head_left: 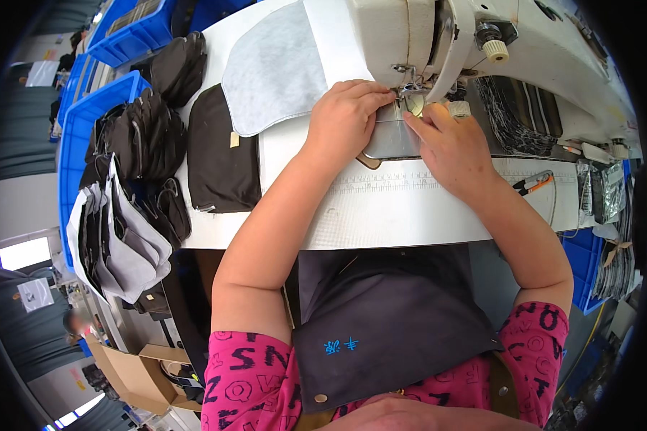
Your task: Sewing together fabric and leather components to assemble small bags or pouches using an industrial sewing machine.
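A white sewing machine point(392, 36) stands at the far side of the table, with its needle and presser foot point(411, 87) between my hands. My left hand point(345, 118) lies just left of the foot, its fingers drawn together with the tips by the needle; what they pinch, if anything, is too small to make out. From the right, my right hand point(456, 147) reaches over the metal plate point(393, 141), index finger pointing to the foot and the other fingers curled. Beyond my left hand lies a pale grey fabric panel point(273, 72), overlapping a dark zipped pouch point(223, 169).
Dark fabric pieces with frayed edges point(521, 115) are stacked under the machine arm. Thread snips point(532, 182) lie at the right. Blue bins point(68, 161) with dark pouches point(140, 140) and grey-white panels point(126, 251) stand left. A ruler strip point(388, 181) runs along the tabletop.
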A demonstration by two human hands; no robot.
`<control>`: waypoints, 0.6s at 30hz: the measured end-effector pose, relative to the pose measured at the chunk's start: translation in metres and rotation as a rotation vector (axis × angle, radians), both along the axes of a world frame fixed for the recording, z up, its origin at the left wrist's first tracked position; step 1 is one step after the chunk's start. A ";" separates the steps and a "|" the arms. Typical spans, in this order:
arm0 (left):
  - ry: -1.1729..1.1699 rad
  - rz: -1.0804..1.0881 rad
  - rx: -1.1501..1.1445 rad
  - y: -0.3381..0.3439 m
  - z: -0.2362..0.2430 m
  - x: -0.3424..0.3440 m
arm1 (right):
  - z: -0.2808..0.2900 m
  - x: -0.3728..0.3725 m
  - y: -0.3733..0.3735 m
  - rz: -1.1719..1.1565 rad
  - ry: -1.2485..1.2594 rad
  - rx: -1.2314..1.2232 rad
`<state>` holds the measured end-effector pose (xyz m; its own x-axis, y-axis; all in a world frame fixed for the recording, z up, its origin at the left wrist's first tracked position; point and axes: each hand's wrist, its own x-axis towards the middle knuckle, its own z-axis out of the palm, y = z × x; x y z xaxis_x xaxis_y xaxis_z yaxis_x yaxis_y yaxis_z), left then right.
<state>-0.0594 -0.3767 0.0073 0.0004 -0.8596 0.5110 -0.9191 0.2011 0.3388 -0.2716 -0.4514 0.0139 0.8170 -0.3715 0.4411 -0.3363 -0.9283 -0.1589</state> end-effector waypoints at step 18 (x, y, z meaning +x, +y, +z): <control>0.012 -0.017 -0.025 0.002 -0.001 -0.001 | 0.001 0.000 0.000 -0.007 -0.026 -0.012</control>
<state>-0.0607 -0.3747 0.0062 -0.0078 -0.8467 0.5320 -0.9114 0.2249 0.3446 -0.2715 -0.4513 0.0148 0.8025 -0.3719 0.4666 -0.3388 -0.9277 -0.1567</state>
